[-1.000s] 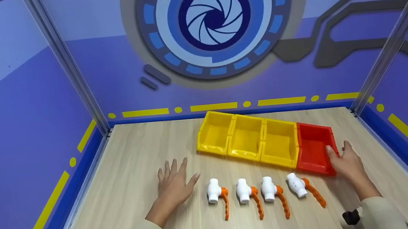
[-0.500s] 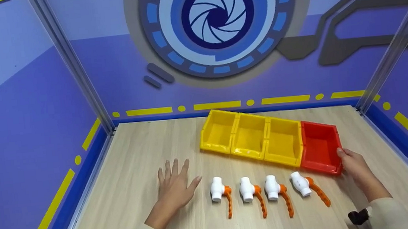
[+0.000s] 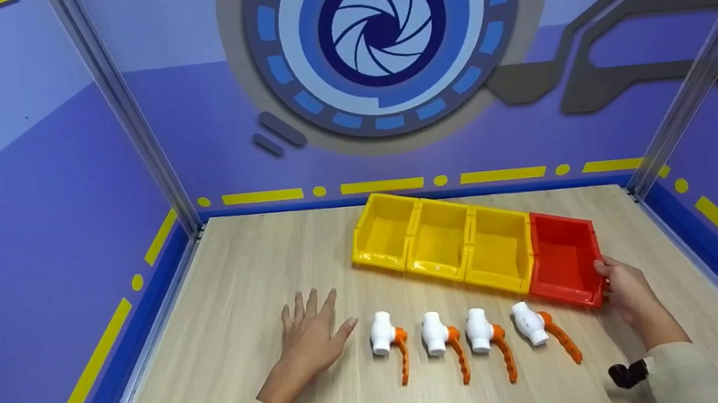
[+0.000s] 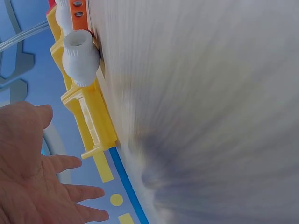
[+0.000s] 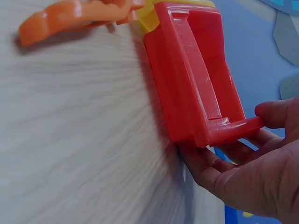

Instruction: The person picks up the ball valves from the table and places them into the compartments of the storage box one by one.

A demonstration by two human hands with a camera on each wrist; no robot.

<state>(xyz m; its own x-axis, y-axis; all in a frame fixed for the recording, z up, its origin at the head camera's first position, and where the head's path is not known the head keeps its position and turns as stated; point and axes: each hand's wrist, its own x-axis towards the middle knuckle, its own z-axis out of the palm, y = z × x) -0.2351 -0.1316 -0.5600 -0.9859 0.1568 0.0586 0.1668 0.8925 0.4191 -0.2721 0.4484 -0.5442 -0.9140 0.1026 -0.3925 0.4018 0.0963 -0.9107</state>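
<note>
My right hand (image 3: 632, 290) pinches the right side wall of a red plastic bin (image 3: 565, 259), thumb on the rim and fingers against the outside, as the right wrist view shows. Joined to its left stand three yellow bins (image 3: 442, 266) in a slanting row; no contents show in any bin. My left hand (image 3: 312, 343) is spread over the table at left, fingers straight, holding nothing. Nearest to it lies a white ball valve (image 3: 382, 334) with an orange handle. More such valves (image 3: 435, 333) lie in a line to its right, below the bins.
The wooden tabletop (image 3: 252, 258) is bounded by a blue-purple back wall (image 3: 195, 145) and side walls, with metal posts (image 3: 126, 112) at the corners. The bin row's far-left end lies close to the back wall.
My right hand has shifted from the red bin's front right area to a pinch on its side wall. My left hand has drawn back slightly. Bins and valves have kept their places.
</note>
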